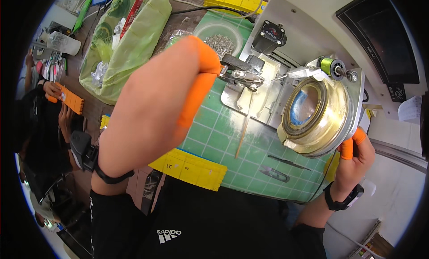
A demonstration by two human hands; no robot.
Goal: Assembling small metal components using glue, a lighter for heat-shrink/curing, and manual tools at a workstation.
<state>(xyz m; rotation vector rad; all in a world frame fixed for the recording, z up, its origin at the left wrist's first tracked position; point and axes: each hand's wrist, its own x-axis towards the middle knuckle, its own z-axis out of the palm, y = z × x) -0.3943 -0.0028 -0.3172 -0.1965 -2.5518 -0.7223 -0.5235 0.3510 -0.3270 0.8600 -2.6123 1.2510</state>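
Note:
My left hand, with orange finger covers, reaches across with its fingers bent closed. Its fingertips meet the end of a metal spring clamp on the bench machine. Below the clamp lies a cream-coloured tray, with a thin wooden stick against its near edge. At the right, my right hand, also in orange finger covers, reaches up to the underside of a grey metal plate. Its fingertips are partly hidden there, beside a round brass-coloured drum. A spool of yellow-green thread sits above the drum.
Tweezers and thread snips lie on the green gridded mat. A yellow strip borders its near side. Behind are a bowl of small metal pieces and a green bag. Another person holds an orange strip at left.

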